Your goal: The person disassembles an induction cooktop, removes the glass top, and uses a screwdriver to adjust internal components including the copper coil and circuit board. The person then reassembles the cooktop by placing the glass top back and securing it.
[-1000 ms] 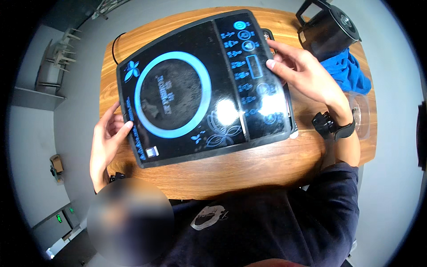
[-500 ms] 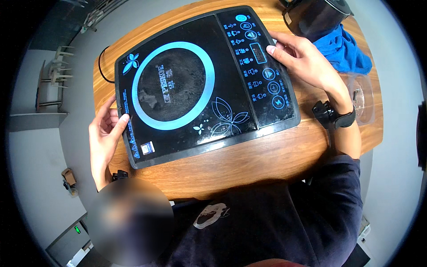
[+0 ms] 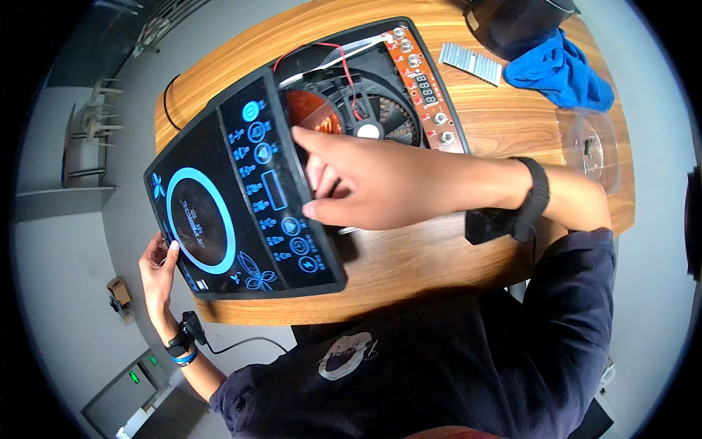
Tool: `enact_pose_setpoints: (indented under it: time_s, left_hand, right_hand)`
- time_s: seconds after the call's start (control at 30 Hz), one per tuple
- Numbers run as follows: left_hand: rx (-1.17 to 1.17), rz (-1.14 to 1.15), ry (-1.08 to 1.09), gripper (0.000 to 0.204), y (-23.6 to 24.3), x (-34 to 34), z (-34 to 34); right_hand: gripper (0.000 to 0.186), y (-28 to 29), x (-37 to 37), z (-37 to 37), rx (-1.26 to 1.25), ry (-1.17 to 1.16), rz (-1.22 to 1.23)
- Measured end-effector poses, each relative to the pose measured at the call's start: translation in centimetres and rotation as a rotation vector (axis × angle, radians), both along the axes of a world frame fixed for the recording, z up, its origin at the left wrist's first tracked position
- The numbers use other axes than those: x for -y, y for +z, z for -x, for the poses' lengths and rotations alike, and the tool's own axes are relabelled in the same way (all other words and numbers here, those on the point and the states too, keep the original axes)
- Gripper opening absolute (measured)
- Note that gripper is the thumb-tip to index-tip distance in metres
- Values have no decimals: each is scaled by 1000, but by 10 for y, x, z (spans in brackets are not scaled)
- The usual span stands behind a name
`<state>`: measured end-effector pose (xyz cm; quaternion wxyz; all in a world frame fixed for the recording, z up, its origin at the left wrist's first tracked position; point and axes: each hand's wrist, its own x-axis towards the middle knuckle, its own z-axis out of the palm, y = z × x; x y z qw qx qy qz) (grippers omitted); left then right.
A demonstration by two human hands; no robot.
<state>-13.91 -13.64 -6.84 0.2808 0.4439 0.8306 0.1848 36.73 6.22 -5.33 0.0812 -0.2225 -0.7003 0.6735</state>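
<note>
The black glass top panel (image 3: 201, 223) of an induction cooker, with its blue ring and button symbols, is tilted and lies off to the left of its base. My left hand (image 3: 157, 271) grips its far left edge, thumb on top. Around its right edge curl the fingers of my right hand (image 3: 351, 172), thumb lower down. Bared in the black base are a copper coil (image 3: 316, 110), a cooling fan (image 3: 398, 121), red and white wires, and an orange circuit board (image 3: 425, 91). The panel and my right arm hide the base's near left part.
A finned metal heat sink (image 3: 472, 64) lies right of the base. Beyond it are a crumpled blue cloth (image 3: 563, 73) and a black rounded vessel (image 3: 515, 25). A clear plastic dish (image 3: 596, 150) holding small parts sits near the table's right edge.
Both hands have moved the top panel left and toward me, off the base. The coil, fan, circuit board and heat sink have come into view.
</note>
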Motion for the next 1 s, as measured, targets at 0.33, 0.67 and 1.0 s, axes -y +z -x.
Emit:
enact_pose_setpoints:
  time_s: [0.33,0.67,1.0]
  left_hand:
    - [-12,78,65,69,-39,34,31]
    - [-21,142,74,79,-28,33,16]
    - [-78,183,48,87,-19,28,6]
  right_hand:
    - [55,-14,-21,78,129,91,36]
    - [68,-19,-28,74,169,191,-59]
    - [22,2,24,-30,79,300,-1131]
